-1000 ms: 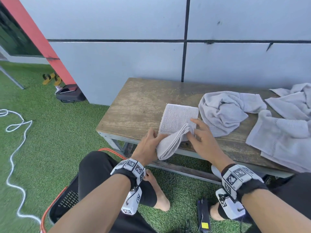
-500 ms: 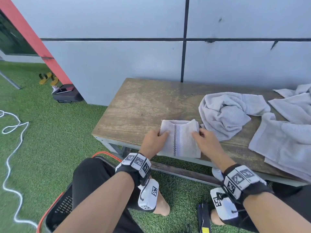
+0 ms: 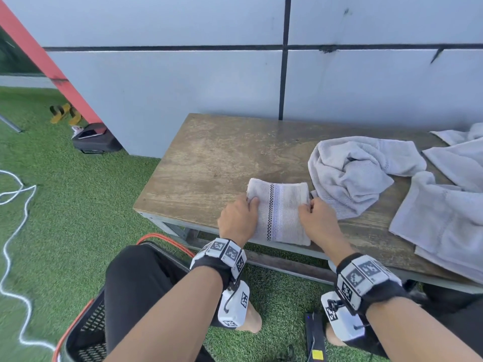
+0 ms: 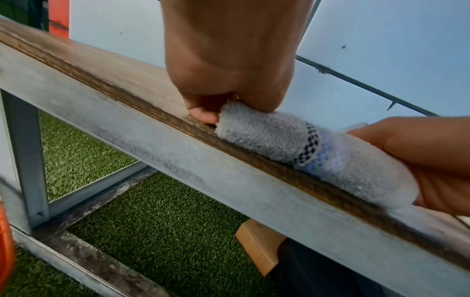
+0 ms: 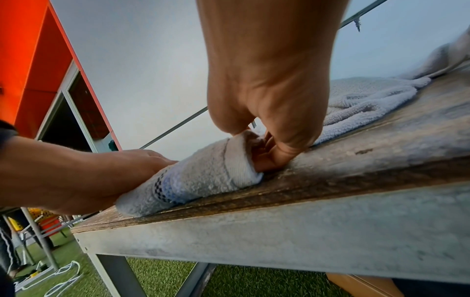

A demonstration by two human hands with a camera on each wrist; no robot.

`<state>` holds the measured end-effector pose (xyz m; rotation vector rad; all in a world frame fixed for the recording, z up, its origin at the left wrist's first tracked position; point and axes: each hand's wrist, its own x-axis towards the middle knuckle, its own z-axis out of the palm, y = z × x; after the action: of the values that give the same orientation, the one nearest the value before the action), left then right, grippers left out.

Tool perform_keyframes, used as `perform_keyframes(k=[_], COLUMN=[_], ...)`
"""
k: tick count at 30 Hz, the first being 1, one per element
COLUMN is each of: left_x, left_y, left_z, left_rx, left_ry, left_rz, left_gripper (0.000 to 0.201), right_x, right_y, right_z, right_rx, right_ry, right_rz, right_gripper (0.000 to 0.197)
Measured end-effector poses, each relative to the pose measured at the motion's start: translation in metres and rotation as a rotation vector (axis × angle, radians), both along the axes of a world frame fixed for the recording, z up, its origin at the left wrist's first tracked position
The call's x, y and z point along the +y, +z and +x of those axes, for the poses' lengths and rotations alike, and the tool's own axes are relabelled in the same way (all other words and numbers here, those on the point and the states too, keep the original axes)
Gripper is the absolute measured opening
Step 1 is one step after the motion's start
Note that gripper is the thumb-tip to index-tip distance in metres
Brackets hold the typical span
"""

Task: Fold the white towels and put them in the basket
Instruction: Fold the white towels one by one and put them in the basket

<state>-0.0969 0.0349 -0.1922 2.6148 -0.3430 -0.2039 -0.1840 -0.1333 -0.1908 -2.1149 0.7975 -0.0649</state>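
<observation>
A small folded white towel (image 3: 281, 212) with a checkered and blue stripe lies at the front edge of the wooden table (image 3: 222, 163). My left hand (image 3: 239, 218) grips its left side, with the fingers curled under the fold (image 4: 203, 112). My right hand (image 3: 315, 218) grips its right side, and the thumb tucks into the fold (image 5: 269, 158). The towel (image 4: 292, 144) (image 5: 203, 176) is thick and rounded at its near edge. A black basket with an orange rim (image 3: 86, 327) stands on the grass at lower left, partly hidden by my leg.
Crumpled white towels (image 3: 350, 173) lie right of the folded one, and more towels (image 3: 444, 212) spread to the table's right end. A white rope (image 3: 15, 231) lies on the grass at left. A wall stands behind the table. A dark device (image 3: 315, 338) lies by my feet.
The near half of the towel was folded over, so the stripe now faces up. Both hands moved from the raised flap to the sides of the flat bundle and curled around its edges.
</observation>
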Motion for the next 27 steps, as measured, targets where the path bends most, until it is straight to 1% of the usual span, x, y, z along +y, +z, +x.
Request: perform_keyframes(k=[4, 7, 8, 10, 11, 12, 13, 14, 15, 16, 18, 20, 22, 23, 25, 27], left_x=[-0.002, -0.005, -0.008, -0.013, -0.015, -0.017, -0.019, -0.019, -0.018, -0.017, -0.012, -0.008, -0.003, 0.0, 0.002, 0.003], left_y=[0.002, 0.009, 0.011, 0.015, 0.019, 0.022, 0.026, 0.026, 0.026, 0.027, 0.03, 0.034, 0.034, 0.034, 0.035, 0.036], left_z=[-0.001, 0.0, 0.001, 0.006, 0.009, 0.013, 0.016, 0.018, 0.02, 0.021, 0.022, 0.02, 0.018, 0.016, 0.01, 0.005], left_rx=[-0.001, 0.003, -0.051, -0.235, -0.289, -0.293, -0.257, -0.199, -0.159, -0.147, -0.192, -0.215, -0.203, -0.188, -0.17, -0.16], left_ry=[0.01, 0.011, -0.023, -0.168, -0.276, -0.409, -0.525, -0.587, -0.589, -0.54, -0.402, -0.307, -0.264, -0.247, -0.219, -0.208], left_rz=[0.04, 0.062, 0.079, 0.133, 0.165, 0.198, 0.238, 0.279, 0.302, 0.3, 0.268, 0.27, 0.266, 0.258, 0.255, 0.25], left_gripper=[0.043, 0.029, 0.028, 0.045, 0.052, 0.055, 0.053, 0.05, 0.048, 0.045, 0.033, 0.025, 0.028, 0.029, 0.029, 0.029], right_x=[0.004, 0.004, 0.004, 0.004, 0.004, 0.004, 0.004, 0.004, 0.003, 0.002, -0.002, -0.007, -0.011, -0.01, -0.005, 0.003], right_y=[0.005, 0.008, 0.009, 0.011, 0.012, 0.013, 0.013, 0.011, 0.01, 0.008, 0.004, 0.0, -0.004, -0.004, -0.004, 0.0], right_z=[-0.002, -0.002, -0.001, -0.001, -0.002, -0.003, -0.005, -0.007, -0.009, -0.013, -0.019, -0.024, -0.025, -0.023, -0.018, -0.011], right_rx=[-0.042, -0.051, -0.049, -0.063, -0.086, -0.118, -0.163, -0.212, -0.251, -0.278, -0.28, -0.226, -0.142, -0.109, -0.066, 0.004], right_ry=[-0.019, -0.035, -0.027, -0.014, -0.011, -0.008, -0.005, 0.0, 0.004, 0.009, -0.011, -0.082, -0.109, -0.092, -0.045, -0.019], right_rz=[0.024, 0.054, 0.046, 0.052, 0.059, 0.07, 0.077, 0.066, 0.04, 0.007, -0.087, -0.179, -0.154, -0.116, -0.103, -0.173], right_gripper=[0.02, 0.016, 0.017, 0.022, 0.027, 0.033, 0.037, 0.041, 0.044, 0.046, 0.046, 0.043, 0.032, 0.033, 0.045, 0.052])
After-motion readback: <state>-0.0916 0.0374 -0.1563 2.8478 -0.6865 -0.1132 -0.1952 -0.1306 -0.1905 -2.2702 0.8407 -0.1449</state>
